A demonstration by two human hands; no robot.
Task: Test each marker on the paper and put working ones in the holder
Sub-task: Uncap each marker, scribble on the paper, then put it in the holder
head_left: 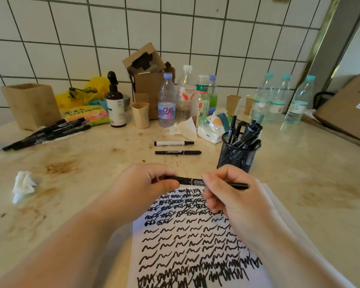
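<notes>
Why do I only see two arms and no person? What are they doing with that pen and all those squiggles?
The camera sits on the person's head and looks down, so you see only their own arms, much as you see yours when you draw. There is just this one picture, and no machine at all.

The left hand and the right hand both hold one black marker, level, above the paper. The paper is full of black squiggles from trying out markers.

To the right stands a black mesh holder with markers in it. Two more markers lie on the counter behind the hands, and a bunch of markers lies far left. At the back are bottles, cups and boxes, and a crumpled tissue lies on the left.
</notes>
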